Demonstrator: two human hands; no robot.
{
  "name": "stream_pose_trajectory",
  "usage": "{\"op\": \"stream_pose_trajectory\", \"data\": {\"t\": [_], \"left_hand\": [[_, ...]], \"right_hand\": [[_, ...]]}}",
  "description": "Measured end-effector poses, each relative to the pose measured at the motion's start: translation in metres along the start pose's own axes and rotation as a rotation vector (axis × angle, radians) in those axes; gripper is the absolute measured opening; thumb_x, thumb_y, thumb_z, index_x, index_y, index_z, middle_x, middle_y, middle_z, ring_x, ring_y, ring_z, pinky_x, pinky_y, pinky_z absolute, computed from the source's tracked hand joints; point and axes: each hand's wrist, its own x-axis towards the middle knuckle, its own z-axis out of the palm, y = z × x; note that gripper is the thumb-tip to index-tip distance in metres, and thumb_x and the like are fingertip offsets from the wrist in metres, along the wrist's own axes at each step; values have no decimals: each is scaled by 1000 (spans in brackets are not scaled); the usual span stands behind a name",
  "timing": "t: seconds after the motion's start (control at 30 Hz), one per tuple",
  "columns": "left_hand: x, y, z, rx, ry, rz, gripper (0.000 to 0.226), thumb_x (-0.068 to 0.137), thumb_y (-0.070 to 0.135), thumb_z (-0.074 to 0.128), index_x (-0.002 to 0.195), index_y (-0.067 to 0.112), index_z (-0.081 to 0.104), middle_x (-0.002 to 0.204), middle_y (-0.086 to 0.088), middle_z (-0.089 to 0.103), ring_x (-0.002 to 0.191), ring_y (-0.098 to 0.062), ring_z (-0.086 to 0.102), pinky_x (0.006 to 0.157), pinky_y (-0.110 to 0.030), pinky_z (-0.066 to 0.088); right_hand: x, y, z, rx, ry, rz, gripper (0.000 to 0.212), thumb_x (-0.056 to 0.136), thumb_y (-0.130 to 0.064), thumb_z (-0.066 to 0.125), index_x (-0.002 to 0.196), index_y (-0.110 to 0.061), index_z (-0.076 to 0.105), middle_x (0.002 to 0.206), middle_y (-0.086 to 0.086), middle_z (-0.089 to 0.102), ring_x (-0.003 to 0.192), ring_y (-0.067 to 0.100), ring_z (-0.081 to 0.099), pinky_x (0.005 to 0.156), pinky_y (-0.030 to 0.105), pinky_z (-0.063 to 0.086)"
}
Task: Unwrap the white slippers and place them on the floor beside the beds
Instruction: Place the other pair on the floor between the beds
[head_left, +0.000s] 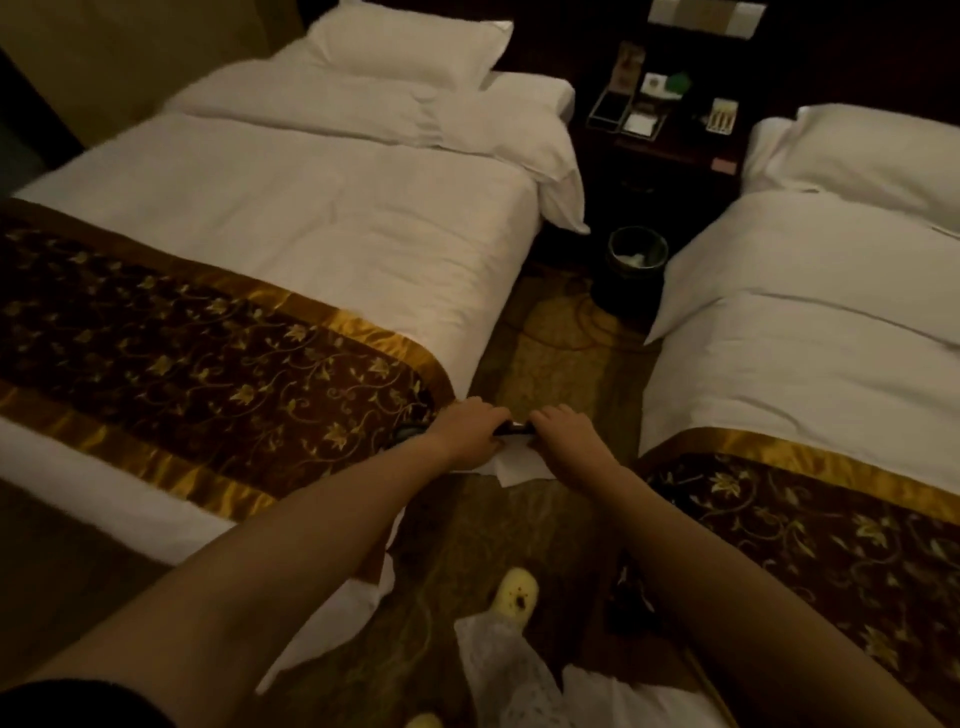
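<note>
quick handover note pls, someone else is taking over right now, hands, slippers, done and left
Left hand and right hand: both closed on a white packet with a dark strip along its top, held low in the aisle between the left bed and the right bed.
Slippers: presumably inside that packet; none visible unwrapped.
Done: packet picked up; whether unwrapping has begun is unclear.
Left: finish unwrapping, set the slippers on the patterned carpet beside the beds.

Dim room; 2 white beds (311, 218); patterned carpet (550, 353); dark nightstand (670, 156).
</note>
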Motion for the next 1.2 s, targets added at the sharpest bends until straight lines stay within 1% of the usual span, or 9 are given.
{"op": "stream_pose_trajectory", "data": {"t": [0.2,0.37,0.53,0.63,0.73,0.8,0.9,1.03,1.2], "left_hand": [[132,0,-15,-228,-71,14,28,91,31,52,100,6,61,103,-16,65,94,-31,61,71,-33,41],[213,-16,2,-433,-129,-81,30,93,26,49,105,2,64,101,-16,66,92,-30,61,75,-35,45],[298,-67,68,-752,-54,-211,26,94,21,48,69,16,55,65,3,51,60,-11,48,55,-23,37],[349,-111,142,-986,40,-366,23,94,23,48,80,10,61,78,-7,59,71,-18,55,64,-29,45],[396,-153,229,-1397,100,-605,23,94,17,49,100,-1,63,95,-14,62,84,-25,61,76,-39,54],[423,-174,279,-1696,145,-698,27,95,9,47,116,-6,56,99,-15,61,81,-25,62,72,-37,56],[456,-198,342,-1947,119,-735,33,95,5,43,126,-7,47,92,-13,60,74,-24,59,50,-26,54],[488,-221,410,-2115,42,-693,38,95,6,43,131,-4,45,115,-18,59,92,-28,60,74,-34,51],[510,-248,469,-2131,26,-612,51,95,45,39,134,11,43,136,-14,50,120,-31,52,89,-41,46]], "right_hand": [[89,85,-7,-136,-86,-42,37,95,-17,43,132,-16,40,133,8,47,124,28,41,100,39,34],[160,138,-1,-334,-98,-165,33,92,-14,45,124,-18,48,130,5,51,122,26,43,104,41,29],[245,173,60,-479,36,-244,41,85,-13,55,125,-21,52,141,4,44,136,28,29,116,53,6],[294,189,140,-289,151,23,69,87,-24,58,146,-22,21,159,5,11,145,29,7,115,53,-3],[332,195,237,57,175,284,88,85,-47,56,149,-15,5,159,9,4,145,31,7,117,50,5],[351,201,301,309,104,395,101,78,-61,57,149,-12,3,158,13,7,144,32,14,116,48,15],[372,217,381,518,-17,431,113,71,-59,67,148,-9,2,156,15,10,142,35,15,114,47,21],[402,242,457,523,-42,445,106,71,-52,71,147,-12,10,153,13,17,139,33,20,110,46,29],[419,264,522,595,-65,396,98,71,-50,72,146,-13,20,149,13,24,136,30,25,109,41,30]]}}
